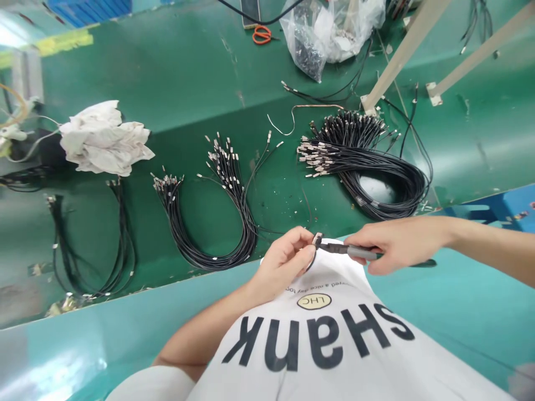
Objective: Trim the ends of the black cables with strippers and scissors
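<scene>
Head view: pliers meet a small cable end between two hands

Nearest, in front of a white shirt (292, 334), the left hand (284, 262) pinches a dark cable end (317, 239) between thumb and fingers; this grip is closed on it near the tip, presumably to hold it steady against the tool. The right hand (395, 245) has its grip wrapped round the handles of the pliers (334, 248), whose nose points left into the pinch and appears to touch the cable end; whether the jaws are clamped cannot be told. Holding the handles well behind the nose likely gives leverage.

Just beyond the left grip and to its left, a U-shaped cable bundle (248, 234) lies on the green table (188, 72), tips facing away; a smaller cable bundle (122, 214) lies farther left. Beyond the right grip sits a coiled cable pile (384, 161), its pale tips gathered together, perhaps so the ends do not tangle. Straight beyond the pinch lies a bent copper-coloured wire (320, 106), and far to its left a crumpled white cloth (106, 139). Farthest from the grip, orange-handled scissors (262, 35) lie beside a clear plastic bag (330, 33), apparently set back out of the hands' way.
</scene>
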The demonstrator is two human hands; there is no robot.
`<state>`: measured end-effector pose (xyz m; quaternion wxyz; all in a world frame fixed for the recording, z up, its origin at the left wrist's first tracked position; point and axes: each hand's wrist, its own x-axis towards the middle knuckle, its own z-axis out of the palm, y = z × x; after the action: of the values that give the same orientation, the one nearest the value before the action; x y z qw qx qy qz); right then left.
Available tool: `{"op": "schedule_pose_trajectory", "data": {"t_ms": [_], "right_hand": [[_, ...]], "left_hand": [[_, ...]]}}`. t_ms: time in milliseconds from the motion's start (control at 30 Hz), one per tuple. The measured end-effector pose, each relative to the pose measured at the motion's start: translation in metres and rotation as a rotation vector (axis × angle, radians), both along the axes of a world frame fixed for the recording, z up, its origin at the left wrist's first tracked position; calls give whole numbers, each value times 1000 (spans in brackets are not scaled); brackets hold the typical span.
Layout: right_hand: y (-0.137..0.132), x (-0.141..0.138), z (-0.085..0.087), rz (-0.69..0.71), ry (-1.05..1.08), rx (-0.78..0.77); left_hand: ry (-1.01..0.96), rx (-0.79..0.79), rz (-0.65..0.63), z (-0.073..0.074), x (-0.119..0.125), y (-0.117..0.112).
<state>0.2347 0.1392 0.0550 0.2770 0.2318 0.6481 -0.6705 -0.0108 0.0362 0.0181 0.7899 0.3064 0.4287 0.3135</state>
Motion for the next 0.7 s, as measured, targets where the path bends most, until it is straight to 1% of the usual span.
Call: {"op": "schedule_pose_trajectory", "data": {"t_ms": [100, 233, 300, 333, 400, 500, 600, 700], "right_hand": [[-2, -4, 0, 5, -37, 71], [-6, -7, 3, 1, -105, 181], [-8, -8, 3, -34, -117, 207], [-9, -8, 2, -65, -113, 197], [-12, -9, -4, -157, -77, 126], [-20, -10, -22, -321, 70, -103], [-29, -10, -44, -438, 205, -360], [-34, -9, -59, -487, 244, -524]], "left_hand": [[35, 49, 80, -2, 4, 3], [-2, 28, 150, -11, 8, 4], [-13, 14, 190, -17, 9, 4], [-17, 12, 219, -19, 10, 4], [-37, 5, 299, -23, 11, 4], [-114, -34, 410, -25, 13, 4], [-187, -91, 429, -26, 13, 6], [-191, -113, 401, -25, 11, 8]]}}
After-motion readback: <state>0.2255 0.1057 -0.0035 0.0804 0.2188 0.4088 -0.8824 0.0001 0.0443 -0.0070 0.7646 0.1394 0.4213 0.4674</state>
